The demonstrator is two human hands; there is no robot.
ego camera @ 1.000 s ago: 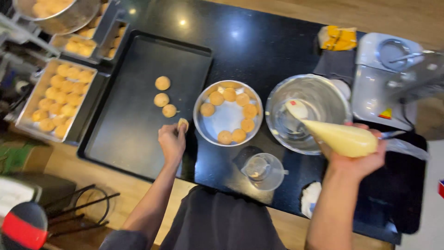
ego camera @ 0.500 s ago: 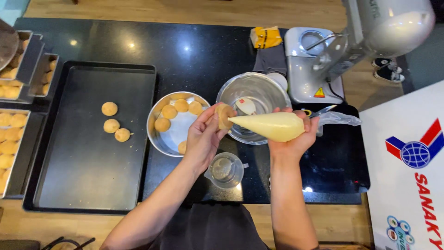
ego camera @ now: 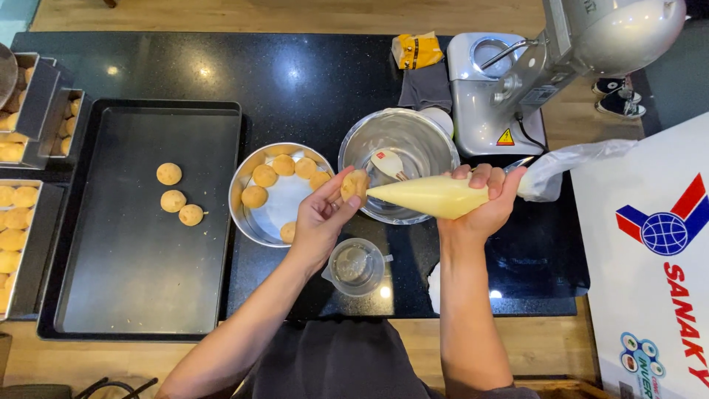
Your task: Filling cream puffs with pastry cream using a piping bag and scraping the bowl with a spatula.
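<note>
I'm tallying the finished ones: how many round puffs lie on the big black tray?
3 puffs lie on the black tray, all near its upper middle: one on top, one below it, and one lower right, close beside the second. None seems hidden.

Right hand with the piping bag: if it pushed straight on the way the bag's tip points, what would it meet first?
The right hand aims the piping bag leftward; its tip already touches the small round puff held in the left hand. Beyond that lies the round pan of puffs, though height is unclear.

place: bakery kitchen | evidence: stand mixer (ego camera: 517,81), black baking tray (ego camera: 140,281), racks of buns (ego camera: 15,222)
</note>
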